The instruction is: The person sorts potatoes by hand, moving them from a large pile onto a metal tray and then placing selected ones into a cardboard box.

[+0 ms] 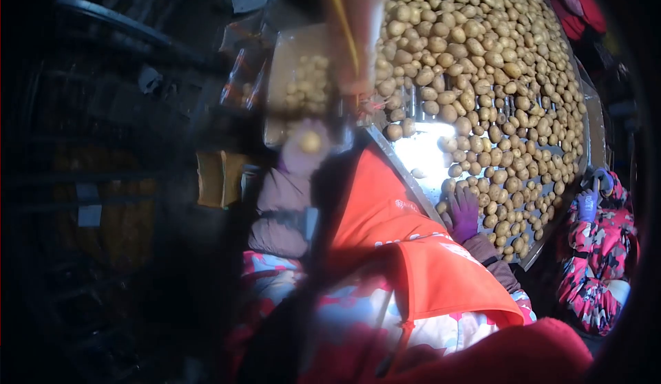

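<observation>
My left hand (297,158), in a pale purple glove, is raised to the left of the belt and holds one small potato (310,142). It hovers just below a bin of potatoes (303,84). My right hand (465,213), in a darker purple glove, rests flat with fingers spread on the near edge of the sorting table (413,155), touching several loose potatoes (482,74). Whether it grips one is hidden. An orange vest (406,246) covers my chest between both arms.
Potatoes cover the table thickly at the far end and thin out nearer me. Another person in a pink patterned jacket (602,260) stands at the right, a blue-gloved hand (587,204) at the table's edge. The left side is dark, with crates (219,177).
</observation>
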The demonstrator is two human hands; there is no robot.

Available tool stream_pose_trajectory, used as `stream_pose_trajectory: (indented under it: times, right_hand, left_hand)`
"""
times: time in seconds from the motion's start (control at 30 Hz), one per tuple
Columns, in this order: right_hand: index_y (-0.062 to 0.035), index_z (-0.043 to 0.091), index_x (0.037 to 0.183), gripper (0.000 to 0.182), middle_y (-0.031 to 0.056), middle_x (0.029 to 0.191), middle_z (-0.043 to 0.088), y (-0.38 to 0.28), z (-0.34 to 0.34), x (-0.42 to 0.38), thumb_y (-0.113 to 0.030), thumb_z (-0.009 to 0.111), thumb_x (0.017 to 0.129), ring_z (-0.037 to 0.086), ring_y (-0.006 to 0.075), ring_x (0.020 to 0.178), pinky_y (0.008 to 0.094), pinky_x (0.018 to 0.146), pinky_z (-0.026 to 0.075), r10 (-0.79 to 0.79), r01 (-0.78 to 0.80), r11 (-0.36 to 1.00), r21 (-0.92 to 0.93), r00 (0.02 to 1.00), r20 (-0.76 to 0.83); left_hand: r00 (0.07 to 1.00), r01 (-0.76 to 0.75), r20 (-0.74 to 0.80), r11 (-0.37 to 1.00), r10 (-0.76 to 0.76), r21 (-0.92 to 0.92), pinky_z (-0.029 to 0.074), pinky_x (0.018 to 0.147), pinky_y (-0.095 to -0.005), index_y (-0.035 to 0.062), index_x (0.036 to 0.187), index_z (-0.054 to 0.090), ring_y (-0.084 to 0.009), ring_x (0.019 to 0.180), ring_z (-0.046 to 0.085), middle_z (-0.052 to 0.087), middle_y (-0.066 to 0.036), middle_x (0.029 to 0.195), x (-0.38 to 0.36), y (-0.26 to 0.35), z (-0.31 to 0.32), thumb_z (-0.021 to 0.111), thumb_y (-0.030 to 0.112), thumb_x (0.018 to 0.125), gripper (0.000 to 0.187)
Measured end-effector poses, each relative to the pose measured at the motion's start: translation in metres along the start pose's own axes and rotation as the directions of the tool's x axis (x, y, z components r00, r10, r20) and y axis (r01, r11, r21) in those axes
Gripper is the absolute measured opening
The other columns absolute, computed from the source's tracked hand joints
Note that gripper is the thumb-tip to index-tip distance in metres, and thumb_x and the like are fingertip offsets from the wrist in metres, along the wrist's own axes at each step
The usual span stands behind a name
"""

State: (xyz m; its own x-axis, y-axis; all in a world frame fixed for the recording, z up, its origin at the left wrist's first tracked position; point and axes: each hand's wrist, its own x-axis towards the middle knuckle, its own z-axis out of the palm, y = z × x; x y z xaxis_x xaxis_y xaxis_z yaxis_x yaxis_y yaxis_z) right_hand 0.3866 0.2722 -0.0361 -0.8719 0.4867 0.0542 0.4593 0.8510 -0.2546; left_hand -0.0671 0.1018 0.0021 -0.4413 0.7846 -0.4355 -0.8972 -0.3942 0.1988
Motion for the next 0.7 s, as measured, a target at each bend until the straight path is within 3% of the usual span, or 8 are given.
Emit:
stream_pose_trajectory:
  times: [0.13, 0.2, 0.37, 0.47, 0.53, 0.6, 0.67, 0.7]
  right_hand:
    - [-0.0049, 0.038, 0.149, 0.066, 0.0223, 0.149, 0.041, 0.000, 0.010, -0.007, -0.030, 0.059, 0.091, 0.035, 0.0438, 0.139, 0.0581, 0.114, 0.024, 0.020, -0.020, 0.997, -0.077, 1.000, -0.003]
    - [-0.0072, 0.042, 0.145, 0.068, 0.0182, 0.152, 0.038, 0.002, 0.014, -0.004, -0.031, 0.064, 0.086, 0.032, 0.0421, 0.141, 0.0569, 0.115, 0.025, 0.046, -0.045, 0.995, -0.094, 0.999, 0.012]
    - [-0.0060, 0.036, 0.151, 0.063, 0.0215, 0.151, 0.041, -0.005, 0.009, -0.004, -0.033, 0.054, 0.097, 0.034, 0.0418, 0.141, 0.0567, 0.116, 0.023, 0.065, -0.056, 0.987, -0.154, 0.996, 0.056]
    - [-0.0073, 0.037, 0.151, 0.061, 0.0196, 0.153, 0.039, -0.003, 0.009, -0.006, -0.031, 0.055, 0.097, 0.032, 0.0410, 0.143, 0.0566, 0.116, 0.024, 0.028, -0.029, 0.994, -0.105, 1.000, -0.008]
    - [-0.0077, 0.038, 0.151, 0.060, 0.0184, 0.154, 0.038, -0.005, 0.003, -0.006, -0.026, 0.057, 0.097, 0.031, 0.0401, 0.144, 0.0545, 0.116, 0.024, 0.000, -0.003, 0.999, -0.051, 0.999, -0.054]
    - [-0.0073, 0.040, 0.150, 0.058, 0.0181, 0.153, 0.039, -0.014, -0.015, -0.002, -0.024, 0.057, 0.096, 0.032, 0.0395, 0.144, 0.0534, 0.117, 0.025, 0.037, -0.038, 0.998, -0.040, 0.999, -0.012]
    - [-0.0067, 0.043, 0.148, 0.056, 0.0176, 0.151, 0.041, -0.008, -0.008, -0.005, -0.023, 0.057, 0.096, 0.033, 0.0389, 0.143, 0.0527, 0.117, 0.025, 0.045, -0.046, 0.999, -0.024, 0.998, -0.047]
    - [-0.0067, 0.043, 0.147, 0.056, 0.0176, 0.151, 0.042, -0.005, -0.005, -0.006, -0.023, 0.057, 0.096, 0.034, 0.0391, 0.143, 0.0528, 0.116, 0.026, 0.042, -0.043, 0.999, -0.014, 0.997, -0.063]
  left_hand:
    - [0.983, 0.013, -0.184, 0.983, 0.021, 0.184, 0.056, 0.091, -0.0343, 0.0018, 0.118, 0.061, -0.0214, 0.109, 0.060, 0.059, -0.012, 0.120, -0.065, -0.037, -0.051, 0.057, 0.009, 0.094, 0.025]
    - [0.948, -0.272, 0.031, 0.760, 0.315, 0.590, 0.056, 0.084, -0.0295, 0.0005, 0.117, 0.060, -0.0186, 0.103, 0.061, 0.061, -0.011, 0.114, -0.085, -0.035, -0.102, 0.057, 0.010, 0.095, 0.024]
    - [0.858, -0.363, -0.282, 0.895, 0.430, 0.258, 0.058, 0.072, -0.0283, 0.0074, 0.092, 0.061, -0.0192, 0.077, 0.067, 0.068, -0.007, 0.086, -0.144, 0.028, -0.119, 0.065, 0.007, 0.091, 0.004]
    - [0.559, -0.599, -0.282, 0.615, 0.780, 0.512, 0.058, 0.075, -0.0265, 0.0038, 0.097, 0.062, -0.0198, 0.084, 0.067, 0.068, -0.007, 0.088, -0.137, 0.062, -0.212, 0.069, 0.002, 0.086, 0.013]
    - [0.554, -0.406, -0.081, 0.354, 0.828, 0.842, 0.058, 0.077, -0.0258, 0.0019, 0.101, 0.063, -0.0194, 0.090, 0.066, 0.067, -0.007, 0.093, -0.138, 0.061, -0.206, 0.069, 0.004, 0.087, 0.016]
    - [0.746, 0.068, 0.049, -0.149, 0.664, 0.986, 0.057, 0.079, -0.0253, 0.0000, 0.104, 0.063, -0.0183, 0.097, 0.064, 0.066, -0.009, 0.101, -0.150, 0.033, -0.136, 0.066, 0.009, 0.091, 0.016]
    - [0.852, 0.108, -0.508, 0.908, 0.125, 0.404, 0.058, 0.077, -0.0270, -0.0002, 0.104, 0.064, -0.0197, 0.095, 0.066, 0.068, -0.010, 0.100, -0.119, 0.036, -0.143, 0.064, 0.014, 0.093, 0.018]
    - [0.850, 0.199, -0.443, 0.952, -0.285, -0.231, 0.058, 0.077, -0.0279, -0.0002, 0.103, 0.064, -0.0204, 0.094, 0.067, 0.068, -0.010, 0.099, -0.109, 0.037, -0.150, 0.063, 0.017, 0.094, 0.020]
